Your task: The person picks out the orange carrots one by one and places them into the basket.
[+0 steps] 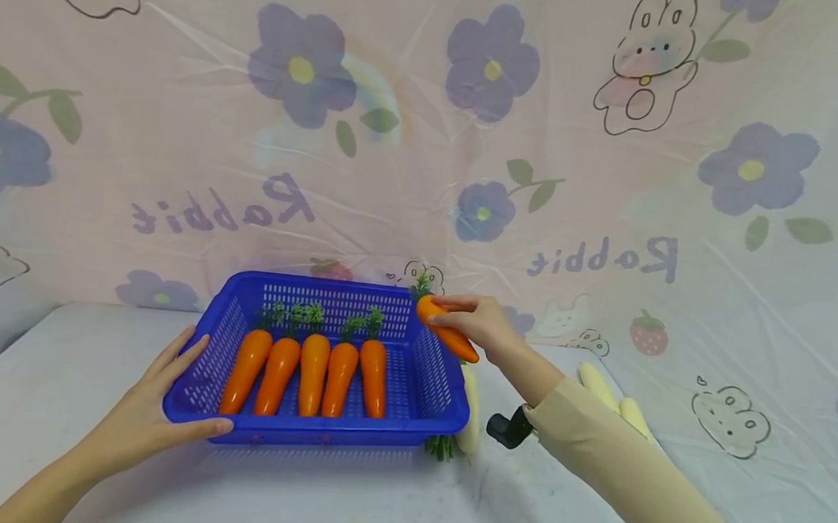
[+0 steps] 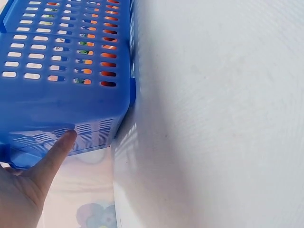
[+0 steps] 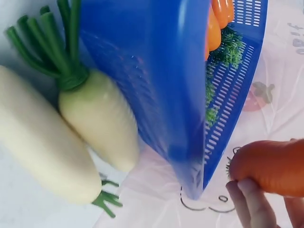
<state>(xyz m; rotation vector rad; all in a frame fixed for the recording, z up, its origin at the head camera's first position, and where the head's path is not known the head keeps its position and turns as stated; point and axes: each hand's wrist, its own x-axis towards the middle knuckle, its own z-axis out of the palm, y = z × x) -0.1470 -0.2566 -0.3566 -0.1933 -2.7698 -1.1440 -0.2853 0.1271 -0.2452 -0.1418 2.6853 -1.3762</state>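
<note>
A blue plastic basket [image 1: 339, 425] with slotted walls stands on the white table, holding several orange carrots [image 1: 313, 374] with green tops, laid side by side. My left hand [image 1: 137, 409] is spread at its front left corner, straight fingers against the left side and thumb along the front rim. In the left wrist view, a straight digit touches the basket's wall [image 2: 61, 102]. My right hand [image 1: 483, 324] pinches another carrot [image 1: 451, 334] above the basket's right rim, its tip slanting down to the right. The right wrist view shows that carrot [image 3: 270, 166] beside the basket wall.
White radishes [image 3: 99, 118] with green stems lie against the basket's right side, partly hidden in the head view. Further right, behind the sleeve, are more pale long vegetables [image 1: 597, 385]. A printed cloth [image 1: 411, 135] with flowers and rabbits hangs behind the table.
</note>
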